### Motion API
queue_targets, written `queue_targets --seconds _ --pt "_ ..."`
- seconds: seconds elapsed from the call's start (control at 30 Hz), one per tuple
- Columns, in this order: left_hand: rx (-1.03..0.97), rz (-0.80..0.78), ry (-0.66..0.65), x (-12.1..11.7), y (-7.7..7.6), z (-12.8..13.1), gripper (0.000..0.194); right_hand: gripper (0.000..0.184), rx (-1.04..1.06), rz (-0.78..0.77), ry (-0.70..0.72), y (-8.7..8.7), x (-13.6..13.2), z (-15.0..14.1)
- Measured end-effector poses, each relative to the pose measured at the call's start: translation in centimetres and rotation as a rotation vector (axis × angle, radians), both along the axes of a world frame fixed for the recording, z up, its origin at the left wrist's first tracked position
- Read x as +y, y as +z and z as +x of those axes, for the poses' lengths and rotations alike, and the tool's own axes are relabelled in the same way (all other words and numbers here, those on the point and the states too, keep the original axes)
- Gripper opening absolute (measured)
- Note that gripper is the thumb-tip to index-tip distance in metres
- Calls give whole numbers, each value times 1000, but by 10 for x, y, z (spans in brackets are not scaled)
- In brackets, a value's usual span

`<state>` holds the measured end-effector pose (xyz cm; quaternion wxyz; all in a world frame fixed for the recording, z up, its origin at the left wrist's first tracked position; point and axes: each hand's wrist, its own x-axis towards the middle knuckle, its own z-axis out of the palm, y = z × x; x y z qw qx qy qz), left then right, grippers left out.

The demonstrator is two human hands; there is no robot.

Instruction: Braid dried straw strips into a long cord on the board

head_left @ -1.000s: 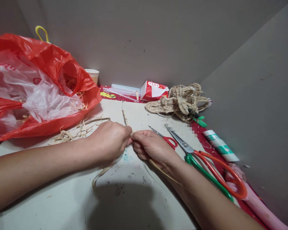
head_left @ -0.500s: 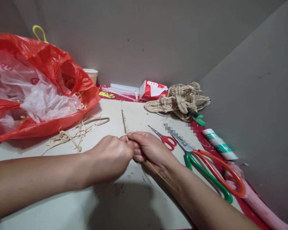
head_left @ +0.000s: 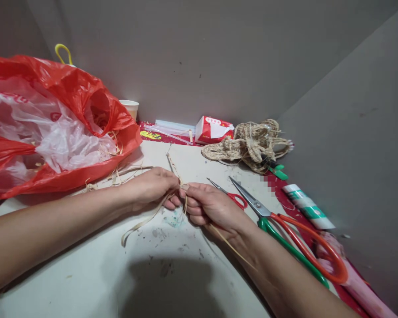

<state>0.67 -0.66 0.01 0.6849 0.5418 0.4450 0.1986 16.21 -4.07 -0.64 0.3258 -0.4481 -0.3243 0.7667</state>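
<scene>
Both hands meet at the near end of a thin straw braid (head_left: 174,167), which runs away from me over the white board (head_left: 96,265). My left hand (head_left: 155,185) is closed with its fingertips on the straw strands at the braid's end. My right hand (head_left: 205,203) pinches the same end between thumb and forefinger. A loose straw strand (head_left: 135,227) hangs below my left hand toward the board, and another thin strand (head_left: 232,245) trails out under my right wrist. The exact grip at the fingertips is partly hidden.
On the left bulges a red plastic bag (head_left: 119,119) with straw scraps beside it. Small red scissors (head_left: 237,200) and large shears (head_left: 260,207) lie right of my hands. Behind are a tissue pack (head_left: 207,128), coiled braid (head_left: 232,148) and a paper cup (head_left: 131,108).
My left hand has turned from a fist over the braid's end to a lower, looser pinch, uncovering hanging strands. My right hand keeps its hold. The view has shifted slightly.
</scene>
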Motion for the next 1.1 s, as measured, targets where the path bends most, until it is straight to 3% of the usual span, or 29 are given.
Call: queue_targets --seconds 0.1,0.43,0.53,0.63,0.83,0.97,1.1 --pt "-13 -47 3 -7 -1 4 11 21 -16 -4 44 0 0 1" --pt "299 551 -121 -8 -2 -1 18 28 -111 72 164 -3 5 16" --pt "317 618 -121 -9 -4 0 20 28 -148 140 170 -3 6 18" --pt "180 485 -124 -7 -4 1 19 27 -224 218 176 -4 5 19" --pt "-23 -60 -52 -3 -3 1 18 26 -505 432 235 -2 5 20" --pt "-80 -87 -64 -4 -4 1 18 22 -655 617 259 2 5 18" --pt "-54 -4 -41 -7 -5 3 19 24 -745 665 257 7 3 15"
